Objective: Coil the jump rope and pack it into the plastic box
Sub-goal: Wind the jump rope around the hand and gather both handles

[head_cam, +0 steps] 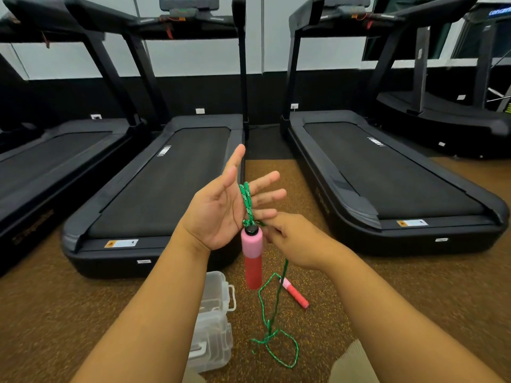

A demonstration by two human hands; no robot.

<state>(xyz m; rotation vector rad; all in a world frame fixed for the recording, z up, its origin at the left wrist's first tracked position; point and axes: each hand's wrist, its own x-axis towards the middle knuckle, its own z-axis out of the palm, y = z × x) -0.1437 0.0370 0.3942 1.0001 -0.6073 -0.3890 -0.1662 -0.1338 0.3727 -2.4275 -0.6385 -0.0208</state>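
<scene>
My left hand (221, 208) is held up, palm facing me, fingers spread, with the green jump rope (247, 200) looped over its fingers. One pink and red handle (252, 258) hangs from that loop below the palm. My right hand (293, 239) pinches the rope beside the handle's black cap. From there the rope drops to the floor and lies in a loose tangle (276, 341). The second handle (296, 293) lies on the floor. The clear plastic box (213, 322) stands open on the floor under my left forearm.
Two black treadmills (166, 175) (387, 172) stand ahead, with a strip of speckled brown floor (265, 167) between them. More machines stand at the far left and far right. My knees show at the bottom edge.
</scene>
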